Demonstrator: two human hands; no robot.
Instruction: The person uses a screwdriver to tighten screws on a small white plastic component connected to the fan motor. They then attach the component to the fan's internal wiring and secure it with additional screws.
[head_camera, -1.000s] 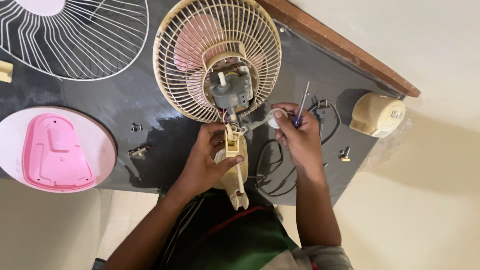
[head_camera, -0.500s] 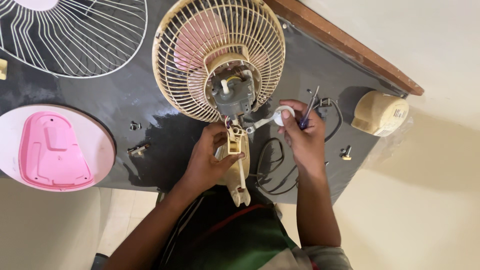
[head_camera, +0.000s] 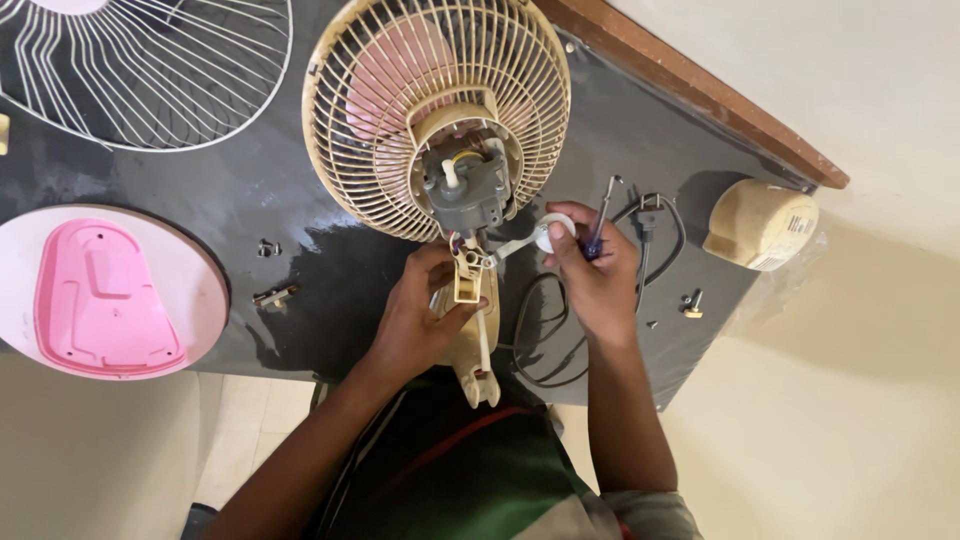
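Observation:
A beige table fan lies on the dark table, its rear grille (head_camera: 380, 90) up and its grey motor (head_camera: 467, 190) bare, with pink blades behind the wires. My left hand (head_camera: 420, 320) grips the fan's beige neck (head_camera: 470, 290) just below the motor. My right hand (head_camera: 592, 272) holds a small screwdriver (head_camera: 600, 215) with a blue handle, and its fingers pinch a white part (head_camera: 545, 232) on a thin arm coming from the neck.
A white wire guard (head_camera: 140, 70) lies at the top left. A pink fan base (head_camera: 100, 300) sits at the left edge. A beige motor cover (head_camera: 760, 225) rests at the right. Black cable (head_camera: 545, 330), loose screws (head_camera: 690, 303) and a small bracket (head_camera: 275, 296) lie around.
My right hand has shifted slightly left toward the motor with the screwdriver and the white part. The left hand keeps its hold on the neck.

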